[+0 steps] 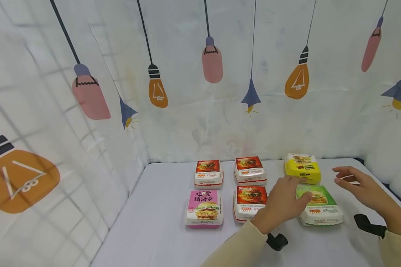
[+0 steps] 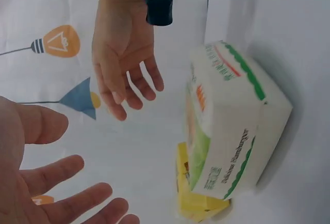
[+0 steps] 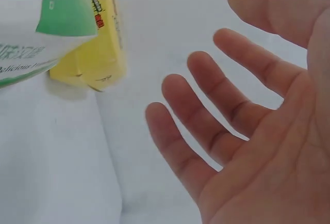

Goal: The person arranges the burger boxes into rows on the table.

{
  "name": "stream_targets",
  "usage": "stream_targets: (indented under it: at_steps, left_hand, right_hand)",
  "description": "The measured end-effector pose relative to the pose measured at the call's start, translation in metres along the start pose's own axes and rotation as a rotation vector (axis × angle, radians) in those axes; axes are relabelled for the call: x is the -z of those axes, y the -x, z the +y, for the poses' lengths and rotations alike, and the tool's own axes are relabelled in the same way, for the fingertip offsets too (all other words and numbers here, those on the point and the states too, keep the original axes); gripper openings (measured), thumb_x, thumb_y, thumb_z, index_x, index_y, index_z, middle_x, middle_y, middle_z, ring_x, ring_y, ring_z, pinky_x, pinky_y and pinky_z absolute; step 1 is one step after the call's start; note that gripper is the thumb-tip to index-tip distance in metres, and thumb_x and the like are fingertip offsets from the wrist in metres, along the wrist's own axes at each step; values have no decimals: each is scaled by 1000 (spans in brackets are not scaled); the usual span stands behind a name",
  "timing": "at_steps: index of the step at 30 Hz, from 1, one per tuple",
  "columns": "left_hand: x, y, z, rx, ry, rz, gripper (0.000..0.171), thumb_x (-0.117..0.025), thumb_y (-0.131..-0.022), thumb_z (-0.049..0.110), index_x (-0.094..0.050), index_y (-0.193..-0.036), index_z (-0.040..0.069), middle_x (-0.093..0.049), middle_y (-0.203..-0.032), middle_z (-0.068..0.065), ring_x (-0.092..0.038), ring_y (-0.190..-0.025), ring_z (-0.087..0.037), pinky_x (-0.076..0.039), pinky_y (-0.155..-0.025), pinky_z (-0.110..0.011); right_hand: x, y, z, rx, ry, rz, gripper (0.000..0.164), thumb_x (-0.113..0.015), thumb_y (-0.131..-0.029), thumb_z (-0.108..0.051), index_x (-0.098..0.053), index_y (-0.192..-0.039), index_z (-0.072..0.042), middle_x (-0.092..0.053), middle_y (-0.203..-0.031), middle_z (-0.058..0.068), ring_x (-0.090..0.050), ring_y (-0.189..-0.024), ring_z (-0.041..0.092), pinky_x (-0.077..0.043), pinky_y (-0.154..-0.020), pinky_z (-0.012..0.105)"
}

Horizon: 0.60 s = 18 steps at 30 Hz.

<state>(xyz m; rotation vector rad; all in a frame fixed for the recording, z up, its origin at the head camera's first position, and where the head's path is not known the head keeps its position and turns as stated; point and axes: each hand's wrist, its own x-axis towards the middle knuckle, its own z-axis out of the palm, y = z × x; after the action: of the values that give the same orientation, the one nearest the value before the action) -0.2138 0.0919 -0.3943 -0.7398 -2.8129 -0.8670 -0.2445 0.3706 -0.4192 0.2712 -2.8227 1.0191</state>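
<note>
My left hand [image 1: 284, 200] reaches over the table beside the green-and-white burger box [image 1: 320, 213], its fingers spread and holding nothing. To the right of that box, my right hand [image 1: 362, 185] hovers with relaxed, parted fingers and an empty palm. Just behind the green box sits the yellow burger box [image 1: 304, 170], its near edge close to the left fingertips in the head view. The left wrist view shows the green box's side [image 2: 232, 141] with "Delicious Hamburger" printed on it. In the right wrist view, the yellow box [image 3: 103, 43] shows behind the green one.
Left of my hands stand a pink burger box [image 1: 204, 209] and three red-and-white burger boxes, one at the back left [image 1: 208, 174], one at back middle [image 1: 250, 170], one partly behind my left hand [image 1: 248, 202]. Curtains with lamp prints [image 1: 187, 129] enclose the white table [image 1: 153, 222].
</note>
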Motion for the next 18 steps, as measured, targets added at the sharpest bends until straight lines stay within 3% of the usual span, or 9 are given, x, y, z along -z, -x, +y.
stream_targets:
  at_steps: [3, 6, 8, 13, 18]
  left_hand:
    - [13, -19, -3, -9, 52, 33, 36, -59, -101, 43, -63, -134, 30, -64, -132, 16, -58, -115, -1, -49, -90, -17]
    - [19, -41, -9, 10, 122, 68, 29, -62, -100, 37, -66, -128, 31, -67, -127, 16, -62, -112, -2, -49, -87, -17]
    - [20, -55, -12, 43, 151, 88, 25, -63, -99, 35, -68, -124, 31, -69, -123, 15, -64, -108, -2, -50, -84, -17]
    - [11, -86, -13, 134, 149, 102, 21, -66, -97, 32, -71, -118, 29, -71, -116, 11, -63, -97, -2, -49, -76, -19]
    - [-5, -104, -12, 221, 87, 46, 25, -70, -95, 34, -70, -120, 30, -68, -111, 11, -59, -90, -2, -49, -75, -22]
  right_hand:
    - [3, -5, -3, 9, 9, -2, 52, -58, -105, -29, -45, -143, 4, -52, -131, 30, -46, -99, -8, -49, -71, 33]
    - [9, -18, -6, 15, 26, -54, 54, -56, -106, -30, -43, -144, 5, -51, -135, 34, -56, -111, 26, -54, -74, 43]
    - [13, -31, -11, 18, 43, -96, 55, -55, -106, -31, -42, -145, 6, -49, -137, 36, -53, -114, 49, -55, -76, 50]
    - [20, -65, -20, -4, 85, -200, 59, -54, -107, -33, -38, -147, 7, -42, -142, 41, -49, -119, 58, -56, -80, 57]
    - [20, -92, -22, -46, 127, -296, 66, -57, -104, -32, -32, -148, 10, -32, -143, 47, -41, -124, 66, -50, -89, 69]
